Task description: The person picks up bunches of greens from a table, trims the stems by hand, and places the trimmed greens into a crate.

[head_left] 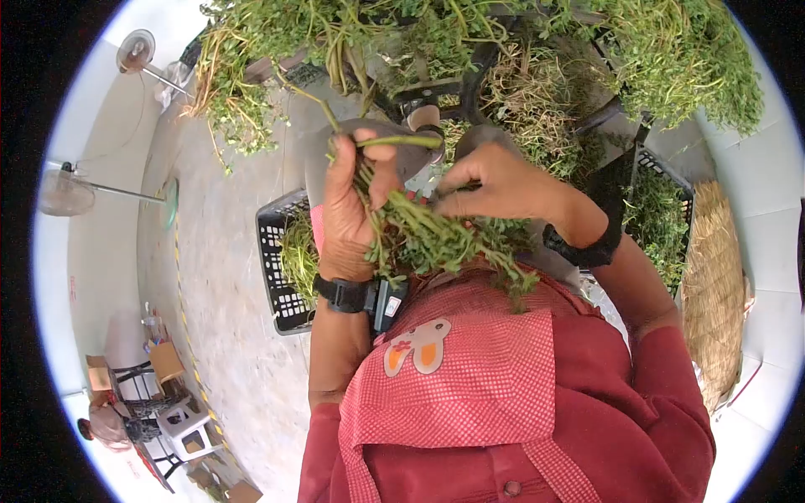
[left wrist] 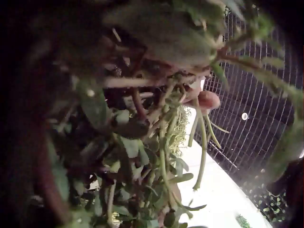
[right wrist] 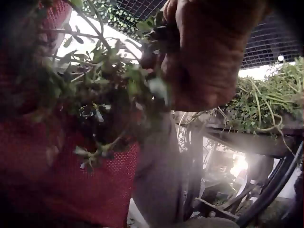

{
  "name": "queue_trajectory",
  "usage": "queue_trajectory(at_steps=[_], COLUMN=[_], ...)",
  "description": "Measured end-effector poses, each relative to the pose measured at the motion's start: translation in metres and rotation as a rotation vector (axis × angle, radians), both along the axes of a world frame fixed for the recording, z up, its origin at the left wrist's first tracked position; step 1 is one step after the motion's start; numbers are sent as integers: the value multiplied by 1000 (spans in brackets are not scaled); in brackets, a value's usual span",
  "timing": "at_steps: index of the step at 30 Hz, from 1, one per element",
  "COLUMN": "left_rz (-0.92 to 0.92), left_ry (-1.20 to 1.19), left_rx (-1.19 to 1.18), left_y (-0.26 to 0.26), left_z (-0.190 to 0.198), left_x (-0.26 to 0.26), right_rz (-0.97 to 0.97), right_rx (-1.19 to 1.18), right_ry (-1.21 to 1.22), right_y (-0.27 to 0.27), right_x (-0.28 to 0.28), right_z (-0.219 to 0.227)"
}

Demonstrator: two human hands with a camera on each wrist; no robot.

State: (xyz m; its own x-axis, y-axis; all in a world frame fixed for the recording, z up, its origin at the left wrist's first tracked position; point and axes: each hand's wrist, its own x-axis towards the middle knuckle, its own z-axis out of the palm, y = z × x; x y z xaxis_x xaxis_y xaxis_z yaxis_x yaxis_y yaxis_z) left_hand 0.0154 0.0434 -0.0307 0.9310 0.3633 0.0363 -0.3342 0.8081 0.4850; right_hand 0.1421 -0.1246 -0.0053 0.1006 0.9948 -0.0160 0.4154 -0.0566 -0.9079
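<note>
In the head view my left hand [head_left: 350, 201] grips a bunch of leafy green stems [head_left: 423, 226], held in front of the apron. Thick cut ends stick out past its fingers, and the leafy tops hang toward my lap. My right hand [head_left: 520, 189] is at the right side of this bunch, thumb and fingers curled in a pinch at the stems. Leaves show at the right hand's fingertips in the right wrist view. Up close in the left wrist view, dark leaves [left wrist: 133, 142] of the bunch cover much of the left hand, with one fingertip [left wrist: 209, 99] showing.
Heaped greens [head_left: 402, 25] lie across a table in front of me. Below it is a pile of stems [head_left: 537, 92]. Black crates [head_left: 289, 323] with greens stand at both sides. Two fans [head_left: 67, 191] are at left; a person [head_left: 109, 426] is farther back. A woven mat [head_left: 711, 285] is at right.
</note>
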Motion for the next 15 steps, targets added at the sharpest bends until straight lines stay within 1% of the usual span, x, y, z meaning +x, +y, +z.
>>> queue_trajectory(at_steps=[2,3,4,5,6,7,8,9,10,11,12,13,15], left_rz=[42,75,40,47,125,210,174,181,213,242,269,276,269], left_ry=[32,60,-5,-12,60,133,64,56,57,56,68,51,90], left_rx=[1,1,52,53,90,123,129,132,115,96,135,133,182], left_y=[-6,-5,-1,-2,-7,-9,-6,-6,-9,-12,-12,-13,-15], left_z=[5,7,5,5,10,14,8,8,11,14,13,14,12], left_x=[4,6,8,9,11,12,12,13,16,19,21,22,22], right_rz=[-235,-224,-350,-480,-661,-642,-609,-582,-484,-445,-402,-394,-534], right_rx=[102,106,122,137,209,214,257,302,257,243,227,232,303], right_ry=[-302,-310,-432,-549,-369,-378,-274,-172,-264,-332,-401,-418,-588], right_y=[3,3,3,1,-3,-9,-16,-22,-20,-15,-7,1,16], right_x=[4,6,9,10,6,2,-5,-12,-20,-29,-36,-42,-51], right_z=[-5,-2,2,6,28,49,69,79,78,65,48,36,12])
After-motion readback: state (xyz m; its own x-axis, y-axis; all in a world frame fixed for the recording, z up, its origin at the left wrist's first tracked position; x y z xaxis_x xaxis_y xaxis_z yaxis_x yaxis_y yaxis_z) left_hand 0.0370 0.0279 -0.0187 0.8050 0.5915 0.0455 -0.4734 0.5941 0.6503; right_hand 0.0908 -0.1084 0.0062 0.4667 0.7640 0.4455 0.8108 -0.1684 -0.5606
